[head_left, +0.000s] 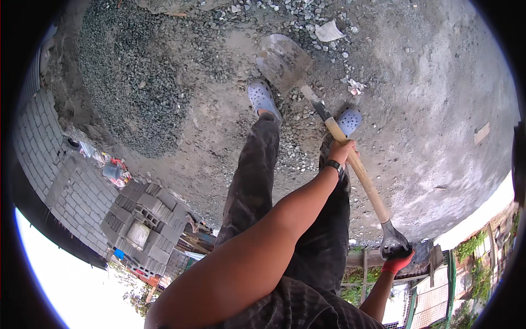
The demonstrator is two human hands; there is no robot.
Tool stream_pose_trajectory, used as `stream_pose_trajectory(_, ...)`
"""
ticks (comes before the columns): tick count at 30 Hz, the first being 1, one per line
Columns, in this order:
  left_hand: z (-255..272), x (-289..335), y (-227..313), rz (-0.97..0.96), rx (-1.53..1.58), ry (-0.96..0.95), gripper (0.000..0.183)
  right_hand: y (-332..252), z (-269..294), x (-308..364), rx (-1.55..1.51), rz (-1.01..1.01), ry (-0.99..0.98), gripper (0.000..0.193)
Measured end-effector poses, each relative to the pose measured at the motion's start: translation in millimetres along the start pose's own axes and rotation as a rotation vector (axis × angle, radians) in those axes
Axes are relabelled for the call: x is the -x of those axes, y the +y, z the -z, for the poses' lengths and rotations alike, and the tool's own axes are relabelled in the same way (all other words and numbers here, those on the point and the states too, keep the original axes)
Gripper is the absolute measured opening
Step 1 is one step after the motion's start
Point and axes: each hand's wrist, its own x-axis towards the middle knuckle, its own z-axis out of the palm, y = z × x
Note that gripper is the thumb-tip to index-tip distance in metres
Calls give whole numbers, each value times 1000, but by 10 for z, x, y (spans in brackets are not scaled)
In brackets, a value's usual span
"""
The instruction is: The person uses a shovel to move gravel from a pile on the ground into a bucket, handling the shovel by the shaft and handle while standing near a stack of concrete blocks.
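Observation:
A shovel [361,174] slants across the view, its wide, dirt-caked metal blade [284,61] lying at the ground just beyond my feet. Around the pale wooden shaft my left hand [342,151] is closed, low down near the metal socket; a dark watch sits on that wrist. My right hand [398,262], in a red and black glove, grips the handle at the shaft's upper end, at the lower right. Loose stones lie about the blade, which looks to carry little besides a film of dirt.
My feet wear pale blue perforated clogs [263,98], either side of the shovel. A grey gravel pile [134,82] spreads at left. Stacked concrete blocks [148,225] stand by a block wall [38,131] at lower left. White scraps [329,32] lie beyond the blade.

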Motion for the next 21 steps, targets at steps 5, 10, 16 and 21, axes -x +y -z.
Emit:
stream_pose_trajectory(5,96,122,264,15,46,14,17,-96,-37,279,36,-48,-103,39)
stream_pose_trajectory(10,276,139,699,-19,42,101,21,-134,-138,419,-55,-157,-215,32)
stream_pose_trajectory(16,-215,560,-116,111,4,38,22,-379,740,129,-2,-107,-185,31)
stream_pose_trajectory(21,-429,320,-608,98,1,46,17,-492,869,-422,34,-51,-16,34)
